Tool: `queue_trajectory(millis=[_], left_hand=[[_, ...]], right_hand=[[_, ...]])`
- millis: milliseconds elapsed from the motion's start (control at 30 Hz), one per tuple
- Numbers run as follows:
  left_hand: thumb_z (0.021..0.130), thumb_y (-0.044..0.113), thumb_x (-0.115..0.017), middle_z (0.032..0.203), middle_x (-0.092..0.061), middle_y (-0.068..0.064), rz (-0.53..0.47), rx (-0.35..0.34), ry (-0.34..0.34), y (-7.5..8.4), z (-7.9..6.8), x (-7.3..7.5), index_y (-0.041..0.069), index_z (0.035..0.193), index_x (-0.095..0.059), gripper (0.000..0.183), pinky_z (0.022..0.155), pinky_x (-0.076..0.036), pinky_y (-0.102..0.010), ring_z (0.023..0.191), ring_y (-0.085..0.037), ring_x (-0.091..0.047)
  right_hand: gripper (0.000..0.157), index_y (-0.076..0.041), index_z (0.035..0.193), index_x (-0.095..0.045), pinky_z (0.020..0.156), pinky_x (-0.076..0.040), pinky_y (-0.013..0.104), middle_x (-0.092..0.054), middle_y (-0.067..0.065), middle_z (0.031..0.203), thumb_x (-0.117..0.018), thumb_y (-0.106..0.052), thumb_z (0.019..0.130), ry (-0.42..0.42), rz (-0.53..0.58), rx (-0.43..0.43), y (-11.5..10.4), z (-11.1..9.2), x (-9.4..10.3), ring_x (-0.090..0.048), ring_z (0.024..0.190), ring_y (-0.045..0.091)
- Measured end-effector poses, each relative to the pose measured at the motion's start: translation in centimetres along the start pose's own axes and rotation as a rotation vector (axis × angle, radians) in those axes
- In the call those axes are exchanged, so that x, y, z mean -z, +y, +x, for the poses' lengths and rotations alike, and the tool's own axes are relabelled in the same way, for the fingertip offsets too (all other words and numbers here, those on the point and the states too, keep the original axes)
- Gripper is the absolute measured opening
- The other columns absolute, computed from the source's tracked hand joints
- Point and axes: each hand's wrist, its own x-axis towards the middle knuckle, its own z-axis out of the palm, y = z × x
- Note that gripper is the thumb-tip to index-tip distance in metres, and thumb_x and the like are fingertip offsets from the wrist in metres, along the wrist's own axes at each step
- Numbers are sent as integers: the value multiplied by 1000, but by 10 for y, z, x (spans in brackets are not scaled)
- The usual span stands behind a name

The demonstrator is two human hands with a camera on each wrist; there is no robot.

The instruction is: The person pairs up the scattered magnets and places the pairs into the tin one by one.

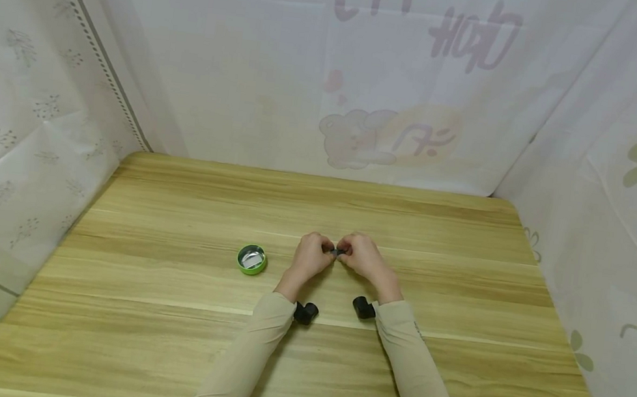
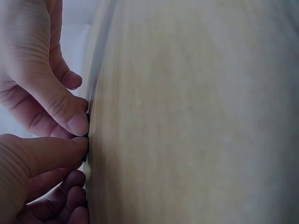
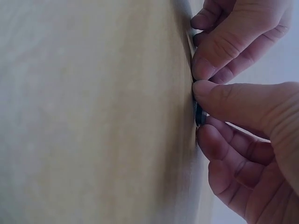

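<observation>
A small dark piece (image 1: pixel 338 252), its kind too small to tell, lies between the two hands close to the tabletop. My left hand (image 1: pixel 310 258) pinches it from the left, thumb and fingers bent around it. From the right, my right hand (image 1: pixel 364 256) pinches it too, and the thumbs nearly meet. Fingers hide most of the piece. In the right wrist view a black edge of the small piece (image 3: pixel 200 114) shows below the right thumb. In the left wrist view a dark bit of it (image 2: pixel 85 156) shows by the left thumb.
A round green-rimmed tin (image 1: pixel 250 270) with a shiny interior and a whitish item inside stands left of the hands. Black wrist cameras (image 1: pixel 306 314) sit at both cuffs. The wood-grain table (image 1: pixel 161 338) has printed cloth (image 1: pixel 238 71) hanging behind and at both sides.
</observation>
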Motion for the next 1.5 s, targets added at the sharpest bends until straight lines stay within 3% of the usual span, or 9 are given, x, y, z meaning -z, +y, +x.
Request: queue_trajectory(millis=[367, 600, 767, 967, 1233, 1500], left_hand=[[77, 2, -73, 85, -69, -14, 8, -29, 21, -2, -1, 3, -4, 88, -73, 12, 72, -54, -34, 82, -27, -64], [79, -2, -70, 88, -68, -18, -113, -66, 27, -8, -3, 6, -8, 90, -71, 13, 71, -55, -33, 80, -29, -65], [80, -1, -69, 88, -69, -17, -214, -9, 36, -12, -7, 11, -8, 92, -70, 14, 69, -55, -32, 79, -27, -64], [82, 1, -67, 88, -70, -15, -245, 54, 93, -14, -13, 19, -5, 93, -71, 13, 69, -54, -31, 78, -24, -64], [82, 0, -68, 88, -70, -16, -312, 53, 152, -15, -20, 30, -6, 95, -71, 15, 72, -54, -33, 79, -25, -64], [82, -2, -67, 87, -69, -18, -377, 47, 206, -16, -27, 38, -8, 93, -70, 13, 68, -52, -24, 77, -25, -63]], right_hand=[[13, 1, 92, -69, 69, -52, 27, -63, 10, 89, -72, 0, 79, -34, -16, -19, -6, 3, 0, -60, 78, 19], [10, -2, 90, -69, 70, -51, 30, -60, 5, 87, -73, -6, 80, -31, -64, -5, -8, 3, -1, -57, 78, 18], [9, -4, 86, -70, 68, -50, 29, -59, 3, 83, -74, -8, 80, -17, -106, 22, -8, 4, -2, -56, 75, 16], [10, -4, 87, -70, 71, -51, 31, -62, 4, 86, -73, -10, 81, -25, -164, 54, -6, 6, -2, -59, 78, 18], [10, -5, 88, -69, 72, -52, 32, -62, 3, 86, -72, -13, 83, -51, -204, 86, -6, 5, 1, -60, 79, 19], [12, -7, 89, -70, 74, -52, 32, -62, 3, 87, -73, -16, 82, -35, -205, 112, -5, 4, 0, -61, 80, 18]])
